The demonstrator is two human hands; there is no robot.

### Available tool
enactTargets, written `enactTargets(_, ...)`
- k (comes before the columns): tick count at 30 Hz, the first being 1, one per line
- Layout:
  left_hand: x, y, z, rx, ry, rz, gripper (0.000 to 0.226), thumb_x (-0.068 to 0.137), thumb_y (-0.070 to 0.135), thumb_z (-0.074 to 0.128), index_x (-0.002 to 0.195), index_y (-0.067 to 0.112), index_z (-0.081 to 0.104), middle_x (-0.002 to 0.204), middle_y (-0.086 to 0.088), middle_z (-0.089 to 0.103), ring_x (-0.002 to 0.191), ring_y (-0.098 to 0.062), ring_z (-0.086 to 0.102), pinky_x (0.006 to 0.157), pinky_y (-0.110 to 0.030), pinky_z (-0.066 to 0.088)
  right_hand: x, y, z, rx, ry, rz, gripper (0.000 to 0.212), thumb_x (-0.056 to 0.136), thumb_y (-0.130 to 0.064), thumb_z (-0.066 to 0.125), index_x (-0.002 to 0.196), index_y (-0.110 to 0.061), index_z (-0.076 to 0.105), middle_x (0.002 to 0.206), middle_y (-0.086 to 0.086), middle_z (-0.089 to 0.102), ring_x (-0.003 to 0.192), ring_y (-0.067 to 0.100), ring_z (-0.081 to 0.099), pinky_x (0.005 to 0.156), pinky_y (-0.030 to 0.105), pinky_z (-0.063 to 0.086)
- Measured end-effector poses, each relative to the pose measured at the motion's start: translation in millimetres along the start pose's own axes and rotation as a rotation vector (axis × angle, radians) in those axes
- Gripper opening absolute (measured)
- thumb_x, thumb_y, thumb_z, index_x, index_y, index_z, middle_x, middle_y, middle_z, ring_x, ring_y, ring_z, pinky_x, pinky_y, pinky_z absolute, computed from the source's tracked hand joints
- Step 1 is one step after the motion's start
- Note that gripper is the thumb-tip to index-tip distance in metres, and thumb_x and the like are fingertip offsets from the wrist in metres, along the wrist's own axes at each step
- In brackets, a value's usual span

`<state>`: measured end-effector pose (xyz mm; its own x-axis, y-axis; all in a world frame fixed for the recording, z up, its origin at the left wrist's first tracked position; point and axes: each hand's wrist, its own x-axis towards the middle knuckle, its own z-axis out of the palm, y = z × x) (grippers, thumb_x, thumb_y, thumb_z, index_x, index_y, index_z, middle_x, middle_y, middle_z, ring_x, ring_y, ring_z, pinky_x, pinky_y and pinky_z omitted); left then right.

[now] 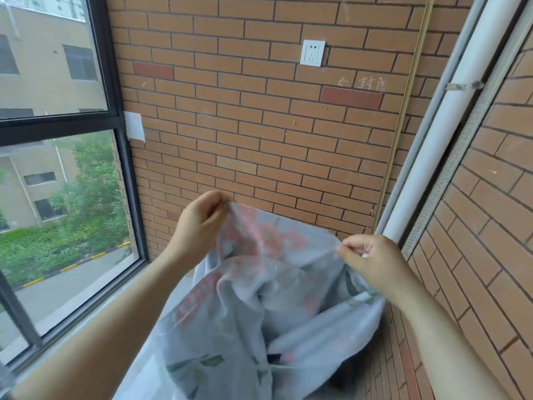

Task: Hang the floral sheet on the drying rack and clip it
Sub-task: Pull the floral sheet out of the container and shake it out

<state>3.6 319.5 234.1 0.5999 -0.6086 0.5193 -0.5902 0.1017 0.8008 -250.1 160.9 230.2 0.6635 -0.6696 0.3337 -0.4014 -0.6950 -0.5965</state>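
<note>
The floral sheet (259, 298) is pale blue-grey with pink flowers and green leaves. It hangs bunched in front of me, its top edge stretched between both hands. My left hand (199, 223) pinches one upper corner, raised higher. My right hand (372, 261) pinches the edge further right and lower. No drying rack or clip is visible in the head view.
A brick wall (259, 125) with a white socket (312, 52) faces me. A large dark-framed window (57, 168) fills the left side. White pipes (450, 134) run diagonally at the right beside another brick wall (490, 212). A thin wooden strip (403, 111) leans against the far wall.
</note>
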Motion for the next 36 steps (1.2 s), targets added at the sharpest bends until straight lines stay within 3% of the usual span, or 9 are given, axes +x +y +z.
enactTargets(3,-3,-6,2,0.081,-0.079,0.043,0.024,0.088,0.0,0.051,0.082,0.018,0.065,0.067,0.013,0.059,0.061,0.001,0.049,0.059,-0.016,0.039,0,5,13,0.03,0.22,-0.015,0.039,0.091,-0.017,0.059,0.06,0.001,0.045,0.052,0.017,0.037,0.048,0.014,0.031,0.05,0.03,0.026)
enactTargets(6,-18,-30,5,0.115,-0.222,0.035,0.013,0.085,0.023,0.066,0.073,0.024,0.062,0.058,0.01,0.053,0.052,-0.003,0.042,0.053,-0.021,0.034,5,-9,11,0.15,0.447,-0.041,0.039,0.092,-0.015,0.056,0.06,0.003,0.043,0.052,0.017,0.031,0.051,0.01,0.028,0.049,0.029,0.022)
enactTargets(9,-28,-43,0,-0.004,-0.383,-0.073,0.058,0.066,0.062,0.073,0.069,0.006,0.06,0.055,0.005,0.04,0.05,-0.008,0.034,0.048,-0.023,0.025,19,-24,-1,0.172,0.558,-0.082,0.036,0.089,-0.021,0.053,0.064,0.005,0.05,0.057,0.024,0.039,0.056,0.014,0.032,0.05,0.035,0.026)
enactTargets(12,-31,-49,-8,-0.018,-0.489,-0.174,0.079,0.063,0.069,0.072,0.068,-0.007,0.049,0.06,-0.002,0.039,0.057,-0.014,0.037,0.055,-0.031,0.025,28,-22,-8,0.091,0.53,-0.13,0.037,0.091,-0.021,0.053,0.058,-0.005,0.046,0.052,0.013,0.034,0.054,0.016,0.03,0.05,0.034,0.026)
enactTargets(15,-34,-48,-7,0.065,-0.36,-0.14,0.071,0.067,0.066,0.068,0.058,0.0,0.046,0.054,0.003,0.032,0.052,-0.011,0.03,0.05,-0.028,0.02,28,-5,-4,0.056,0.442,-0.117,0.043,0.087,-0.035,0.048,0.066,0.003,0.054,0.06,0.025,0.049,0.06,0.035,0.045,0.051,0.037,0.037)
enactTargets(21,-3,-1,-23,-0.029,0.049,-0.017,0.059,0.087,0.045,0.064,0.06,-0.005,0.05,0.054,-0.002,0.035,0.05,-0.014,0.032,0.048,-0.024,0.024,16,11,-9,0.209,-0.038,-0.023,0.03,0.095,-0.023,0.058,0.072,-0.007,0.069,0.073,0.02,0.067,0.067,0.03,0.061,0.065,0.032,0.046)
enactTargets(23,8,9,-25,0.076,0.022,0.039,0.052,0.09,0.041,0.061,0.064,-0.004,0.055,0.055,-0.003,0.039,0.05,-0.012,0.034,0.048,-0.023,0.026,13,10,-4,0.186,0.1,-0.036,0.038,0.094,-0.028,0.057,0.069,0.0,0.063,0.065,0.021,0.061,0.064,0.037,0.055,0.059,0.029,0.04)
enactTargets(28,3,-7,-15,0.149,-0.031,-0.035,0.042,0.094,0.036,0.055,0.078,-0.002,0.062,0.062,-0.002,0.046,0.056,-0.01,0.038,0.053,-0.026,0.029,12,-10,7,0.187,0.527,-0.071,0.046,0.095,-0.015,0.056,0.058,-0.001,0.033,0.051,0.004,0.022,0.051,0.012,0.023,0.051,0.03,0.017)
enactTargets(36,-6,13,-15,0.005,-0.044,0.039,0.055,0.089,0.05,0.049,0.076,-0.003,0.054,0.063,-0.001,0.038,0.059,-0.011,0.037,0.056,-0.028,0.03,35,-26,-21,0.085,0.473,0.012,0.037,0.091,-0.03,0.053,0.07,0.001,0.053,0.052,0.005,0.035,0.054,0.017,0.036,0.053,0.029,0.026)
